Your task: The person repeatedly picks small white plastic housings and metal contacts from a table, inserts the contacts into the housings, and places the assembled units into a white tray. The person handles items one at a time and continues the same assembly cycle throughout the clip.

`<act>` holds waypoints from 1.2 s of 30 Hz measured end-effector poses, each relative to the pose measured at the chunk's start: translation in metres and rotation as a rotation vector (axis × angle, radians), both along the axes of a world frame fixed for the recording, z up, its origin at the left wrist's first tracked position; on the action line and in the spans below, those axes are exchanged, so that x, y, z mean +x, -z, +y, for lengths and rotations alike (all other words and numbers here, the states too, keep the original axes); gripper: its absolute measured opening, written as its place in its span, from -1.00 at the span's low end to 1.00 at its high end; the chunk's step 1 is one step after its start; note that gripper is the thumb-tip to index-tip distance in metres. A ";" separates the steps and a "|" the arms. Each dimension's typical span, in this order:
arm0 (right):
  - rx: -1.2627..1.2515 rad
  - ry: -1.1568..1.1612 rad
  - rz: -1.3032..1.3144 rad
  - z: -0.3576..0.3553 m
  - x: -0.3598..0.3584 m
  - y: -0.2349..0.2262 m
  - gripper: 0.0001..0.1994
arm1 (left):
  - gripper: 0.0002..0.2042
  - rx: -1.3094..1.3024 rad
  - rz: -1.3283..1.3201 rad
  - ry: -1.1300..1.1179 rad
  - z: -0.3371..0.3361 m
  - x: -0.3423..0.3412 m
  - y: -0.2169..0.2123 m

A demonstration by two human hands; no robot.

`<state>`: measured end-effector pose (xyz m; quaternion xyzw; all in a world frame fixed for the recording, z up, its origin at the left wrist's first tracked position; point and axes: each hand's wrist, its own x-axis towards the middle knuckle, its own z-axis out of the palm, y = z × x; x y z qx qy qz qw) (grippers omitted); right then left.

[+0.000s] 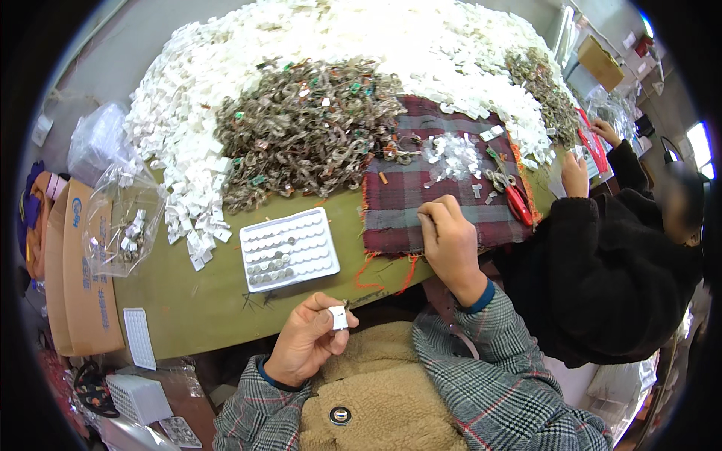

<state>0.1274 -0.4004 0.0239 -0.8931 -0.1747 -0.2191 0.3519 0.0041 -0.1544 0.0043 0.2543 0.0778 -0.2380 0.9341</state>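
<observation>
My left hand, near the table's front edge, pinches a small white plastic piece between thumb and fingers. My right hand is over the checked cloth, its fingers curled and pressed together; whatever may be in them is too small or hidden. Just beyond it on the cloth lies a heap of small clear plastic bits. Red-handled pliers rest at the cloth's right side. Left of the cloth stands a white tray with rows of round pockets, several holding small grey discs.
A big heap of white plastic pieces covers the back, with a grey-brown pile of strip-like parts before it. A cardboard box and a clear bag stand left. At right, a person in black works beside red-handled tools.
</observation>
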 end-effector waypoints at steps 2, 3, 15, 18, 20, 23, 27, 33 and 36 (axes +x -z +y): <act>0.169 -0.107 0.047 0.015 -0.015 -0.012 -0.93 | -0.78 -0.065 -0.020 -0.045 0.006 -0.003 -0.001; 0.231 -0.228 0.047 0.026 -0.026 -0.017 -0.90 | -0.76 -0.080 -0.012 -0.081 0.009 -0.003 -0.002; 0.362 -0.660 0.272 0.119 -0.081 -0.030 -0.86 | -0.75 -0.101 -0.112 -0.255 0.042 -0.039 -0.004; 0.347 -0.657 0.290 0.119 -0.083 -0.032 -0.86 | -0.75 -0.123 -0.111 -0.251 0.042 -0.039 -0.004; 0.313 -0.666 0.301 0.116 -0.082 -0.033 -0.86 | -0.75 -0.122 -0.120 -0.250 0.041 -0.038 -0.004; 0.269 -0.706 0.265 0.111 -0.080 -0.032 -0.85 | -0.74 -0.097 -0.098 -0.233 0.039 -0.036 -0.004; 0.177 -0.759 0.135 0.105 -0.077 -0.021 -0.83 | -0.76 -0.007 -0.049 -0.260 0.033 -0.037 -0.002; 0.319 -0.762 0.197 0.107 -0.072 -0.020 -0.83 | -0.77 0.101 -0.030 -0.334 0.027 -0.034 -0.008; 0.369 -0.784 0.454 0.102 -0.063 -0.033 -0.86 | -0.78 0.076 -0.073 -0.302 0.032 -0.035 -0.014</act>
